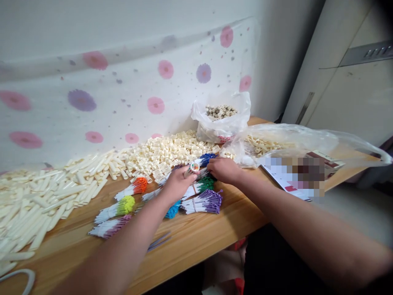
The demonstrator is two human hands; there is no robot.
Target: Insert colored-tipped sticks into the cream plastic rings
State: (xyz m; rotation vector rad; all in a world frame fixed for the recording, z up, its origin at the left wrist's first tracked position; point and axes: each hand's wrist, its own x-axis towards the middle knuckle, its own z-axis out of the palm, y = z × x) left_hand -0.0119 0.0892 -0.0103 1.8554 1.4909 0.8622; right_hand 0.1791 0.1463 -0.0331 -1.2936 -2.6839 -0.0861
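Observation:
My left hand is closed around a pen barrel, whose round end faces up and shows small coloured tips inside. Just to its right, my right hand reaches down with bent fingers to the bundles of thin pen refills; what its fingertips hold is hidden. Around the hands lie blue, green, purple and light blue refill bundles, some partly covered by my hands. Left of my forearm are orange, yellow and pinkish-purple bundles.
Cream pen tubes are heaped at the left, with slotted cream parts piled behind the bundles. A plastic bag of small parts stands at the back, beside another clear bag. Loose refills lie near the table's front edge.

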